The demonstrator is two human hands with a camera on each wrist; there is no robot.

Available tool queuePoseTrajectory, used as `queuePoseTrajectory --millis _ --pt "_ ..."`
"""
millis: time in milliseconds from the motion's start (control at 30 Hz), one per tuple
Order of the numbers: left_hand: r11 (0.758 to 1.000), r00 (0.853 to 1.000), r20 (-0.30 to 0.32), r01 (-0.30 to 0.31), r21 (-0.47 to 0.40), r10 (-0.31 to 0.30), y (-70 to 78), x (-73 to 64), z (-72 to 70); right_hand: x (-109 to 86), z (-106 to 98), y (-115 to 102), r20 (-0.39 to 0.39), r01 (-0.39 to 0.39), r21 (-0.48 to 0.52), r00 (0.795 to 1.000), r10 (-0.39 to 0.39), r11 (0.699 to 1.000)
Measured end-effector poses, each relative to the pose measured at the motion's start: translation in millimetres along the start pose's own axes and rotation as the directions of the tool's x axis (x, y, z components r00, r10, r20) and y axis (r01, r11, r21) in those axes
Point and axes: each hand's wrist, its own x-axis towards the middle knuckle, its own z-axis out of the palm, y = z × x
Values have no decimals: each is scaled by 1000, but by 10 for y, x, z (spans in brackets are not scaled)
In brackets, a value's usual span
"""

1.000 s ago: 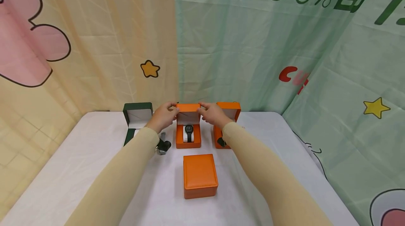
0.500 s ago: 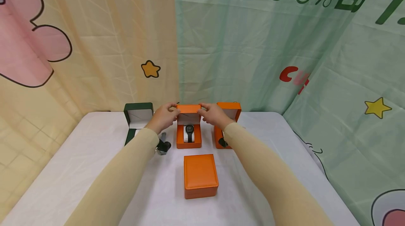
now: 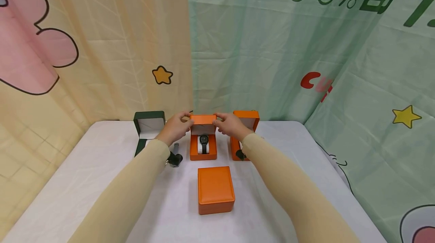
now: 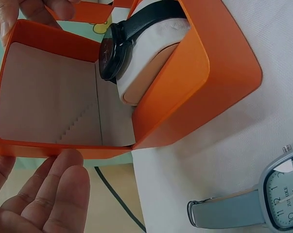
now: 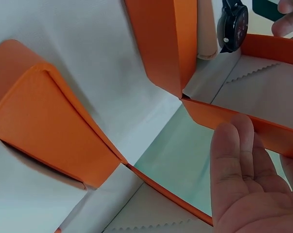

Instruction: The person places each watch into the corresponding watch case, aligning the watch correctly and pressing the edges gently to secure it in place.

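Middle orange box (image 3: 203,157) sits toward the far side of the white-covered worktop (image 3: 102,182), lid (image 3: 203,118) raised. Left hand (image 3: 175,126) pinches the lid's left side near the top corner; right hand (image 3: 231,125) pinches the right side the same way. Both grips closed on the lid edges at thumb and forefinger, the other fingers loosely straight alongside, per the wrist views. Inside the box: black watch (image 3: 204,140) with a round dark face, strapped round a pale cushion (image 4: 151,58), not touched by either hand. Pale lining (image 4: 49,92) shows inside the lid. Left of the left hand: dark green box (image 3: 149,115), lid up, lower part partly behind the forearm. Loose watch with grey strap (image 4: 229,211) and squarish pale face lies on the cloth between the green box and the middle one. Right of the middle box: second orange box (image 3: 246,114), also lid up, partly hidden by the right hand and arm. Closed orange box (image 3: 215,185) stands nearer the person, between the two beige sleeves (image 3: 117,192). Printed curtain (image 3: 255,65) hangs behind.
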Motion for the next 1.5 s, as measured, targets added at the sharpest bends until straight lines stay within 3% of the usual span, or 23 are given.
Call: queuePoseTrajectory --millis 300,667,1167,1500 --pt "1000 1000 24 20 -8 -20 3 -39 8 -31 7 -3 13 -5 -24 1000 6 1000" --pt "1000 999 40 -14 -11 14 -22 -101 9 -79 35 10 31 15 -22 999 -14 1000" --pt "999 998 62 -10 -49 13 -69 -116 8 -119 68 34 27 -1 -26 1000 2 1000" --pt "1000 998 54 12 16 -13 -59 -142 24 -164 76 40 27 -5 -55 1000 6 998"
